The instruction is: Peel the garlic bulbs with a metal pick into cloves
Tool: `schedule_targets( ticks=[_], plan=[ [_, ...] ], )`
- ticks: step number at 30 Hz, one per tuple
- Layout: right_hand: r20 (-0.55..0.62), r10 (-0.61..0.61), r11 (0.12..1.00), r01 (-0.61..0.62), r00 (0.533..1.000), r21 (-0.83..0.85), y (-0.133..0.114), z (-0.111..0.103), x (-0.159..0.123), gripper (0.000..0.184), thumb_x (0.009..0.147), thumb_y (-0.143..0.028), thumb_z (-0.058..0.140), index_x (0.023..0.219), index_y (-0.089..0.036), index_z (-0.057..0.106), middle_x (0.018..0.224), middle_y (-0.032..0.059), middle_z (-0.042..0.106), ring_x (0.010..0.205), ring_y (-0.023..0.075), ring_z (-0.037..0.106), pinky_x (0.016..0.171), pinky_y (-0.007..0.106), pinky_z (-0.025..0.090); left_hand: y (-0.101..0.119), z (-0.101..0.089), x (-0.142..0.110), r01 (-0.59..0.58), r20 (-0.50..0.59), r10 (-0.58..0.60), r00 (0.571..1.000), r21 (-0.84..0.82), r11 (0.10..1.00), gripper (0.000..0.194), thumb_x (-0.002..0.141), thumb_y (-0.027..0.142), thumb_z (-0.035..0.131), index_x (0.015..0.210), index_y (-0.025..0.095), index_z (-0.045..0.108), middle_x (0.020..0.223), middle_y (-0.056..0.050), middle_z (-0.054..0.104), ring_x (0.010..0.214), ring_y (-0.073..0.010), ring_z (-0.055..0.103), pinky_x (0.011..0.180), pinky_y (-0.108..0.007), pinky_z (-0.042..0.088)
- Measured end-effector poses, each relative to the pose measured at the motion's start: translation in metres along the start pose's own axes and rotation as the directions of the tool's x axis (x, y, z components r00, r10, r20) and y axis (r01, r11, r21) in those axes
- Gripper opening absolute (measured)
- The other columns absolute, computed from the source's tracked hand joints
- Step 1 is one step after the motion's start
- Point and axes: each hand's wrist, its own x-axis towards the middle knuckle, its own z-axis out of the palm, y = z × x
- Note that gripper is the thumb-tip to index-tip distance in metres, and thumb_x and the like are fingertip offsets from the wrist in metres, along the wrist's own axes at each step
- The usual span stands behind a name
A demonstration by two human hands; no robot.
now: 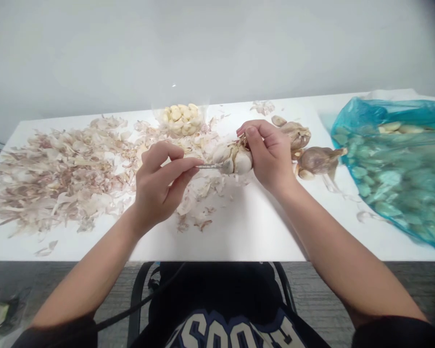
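My right hand (pixel 270 152) is closed round a garlic bulb (pixel 235 158), held just above the white table (pixel 239 227). My left hand (pixel 159 181) pinches a thin metal tool (pixel 212 166) between thumb and fingers; its tip touches the bulb's cloves. Loose skin flakes lie on the table under both hands.
A wide heap of garlic skins (pixel 58 169) covers the table's left half. A clear bowl of peeled cloves (pixel 181 118) stands at the back. Whole bulbs (pixel 317 159) lie right of my right hand. A blue plastic bag of garlic (pixel 395 164) fills the right end.
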Motion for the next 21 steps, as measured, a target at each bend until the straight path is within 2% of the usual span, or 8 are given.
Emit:
schedule_targets(
  ticks=[4, 13, 21],
  plan=[
    [0.015, 0.121, 0.988, -0.122, 0.993, 0.093, -0.0011, 0.0025, -0.0012, 0.034, 0.094, -0.05, 0.052, 0.083, -0.02, 0.064, 0.069, -0.0026, 0.053, 0.063, 0.0071, 0.045, 0.062, 0.025, 0.038, 0.0008, 0.0014, 0.0032, 0.025, 0.001, -0.025, 1.0, -0.036, 0.999, 0.017, 0.088, 0.01, 0.063, 0.098, 0.023, 0.068, 0.082, -0.001, 0.052, 0.076, -0.0115, 0.052, 0.064, -0.026, 0.045],
    [0.028, 0.159, 0.978, -0.162, 0.987, 0.135, -0.0019, 0.0028, 0.0, 0.037, 0.091, -0.053, 0.055, 0.08, -0.019, 0.064, 0.067, -0.0032, 0.052, 0.062, 0.0068, 0.045, 0.062, 0.024, 0.039, 0.0011, 0.0031, 0.0065, 0.154, 0.087, -0.142, 0.986, -0.159, 0.975, 0.015, 0.088, 0.01, 0.062, 0.094, 0.023, 0.068, 0.084, 0.0, 0.056, 0.078, -0.0109, 0.055, 0.067, -0.026, 0.047],
    [0.061, 0.205, 0.959, -0.213, 0.977, 0.185, 0.0048, 0.0057, -0.002, 0.041, 0.089, -0.058, 0.056, 0.08, -0.018, 0.064, 0.066, -0.0031, 0.051, 0.061, 0.0069, 0.044, 0.057, 0.023, 0.035, 0.0044, 0.0041, 0.0063, 0.132, 0.052, -0.129, 0.99, -0.06, 0.989, 0.011, 0.089, 0.012, 0.061, 0.091, 0.022, 0.067, 0.083, -0.001, 0.057, 0.079, -0.0125, 0.056, 0.067, -0.028, 0.049]
  ],
)
